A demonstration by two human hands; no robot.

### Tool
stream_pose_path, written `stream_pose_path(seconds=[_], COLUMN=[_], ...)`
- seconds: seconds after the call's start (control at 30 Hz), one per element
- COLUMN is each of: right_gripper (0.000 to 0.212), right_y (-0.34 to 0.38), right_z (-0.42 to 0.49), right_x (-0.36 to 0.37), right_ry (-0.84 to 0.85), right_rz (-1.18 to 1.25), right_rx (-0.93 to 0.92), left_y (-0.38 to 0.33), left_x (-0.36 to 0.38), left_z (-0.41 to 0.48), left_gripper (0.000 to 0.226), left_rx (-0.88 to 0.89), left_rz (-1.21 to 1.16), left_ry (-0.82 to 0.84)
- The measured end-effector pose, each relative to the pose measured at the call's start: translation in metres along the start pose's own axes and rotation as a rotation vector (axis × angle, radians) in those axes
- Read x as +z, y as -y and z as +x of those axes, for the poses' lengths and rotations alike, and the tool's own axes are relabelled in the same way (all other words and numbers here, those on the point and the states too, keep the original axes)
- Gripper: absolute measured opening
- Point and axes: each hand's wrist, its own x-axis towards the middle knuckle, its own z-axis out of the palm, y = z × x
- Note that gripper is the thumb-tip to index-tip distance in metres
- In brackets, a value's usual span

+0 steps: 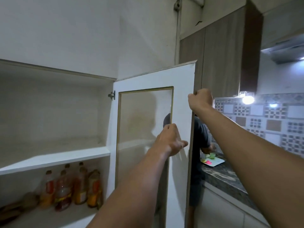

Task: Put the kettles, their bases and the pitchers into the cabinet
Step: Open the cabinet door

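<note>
- Your right hand (199, 99) is closed over the outer edge of the cabinet door (146, 112); your left hand (170, 139) rests loosely open on its inner face.
- If the door swings, it may hit the person behind it at the counter (225, 176).
- No kettles, bases or pitchers are in view; the cabinet's upper shelf (54, 157) is bare, with bottles (79, 186) below.

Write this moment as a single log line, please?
stage: white glass-panelled cabinet door open | right hand grips door edge | left hand on inner face | upper white shelf bare | kettles: unseen
</note>
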Motion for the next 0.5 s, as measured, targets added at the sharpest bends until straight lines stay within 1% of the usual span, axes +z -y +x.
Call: stream_pose_path(seconds=[0.07, 0.17, 0.3, 0.4, 0.5], right_gripper=[0.012, 0.02, 0.023, 0.026, 0.027], right_y=[-0.027, -0.055, -0.07, -0.072, -0.064], right_z=[0.012, 0.024, 0.036, 0.039, 0.033], right_x=[-0.005, -0.009, -0.011, -0.004, 0.006], right_ry=[0.033, 0.121, 0.164, 0.123, 0.008], right_rz=[-0.003, 0.048, 0.052, 0.029, -0.023], right_rx=[0.047, 0.048, 0.008, 0.011, 0.041], left_y=[-0.003, -0.006, -0.009, -0.006, -0.001], left_x=[0.019, 0.043, 0.06, 0.061, 0.054], left_z=[0.012, 0.027, 0.041, 0.044, 0.042], left_gripper=[0.069, 0.071, 0.072, 0.072, 0.07], left_rx=[-0.018, 0.003, 0.028, 0.04, 0.058], left_rz=[0.033, 0.108, 0.158, 0.174, 0.179], left_ry=[0.074, 0.15, 0.163, 0.186, 0.207])
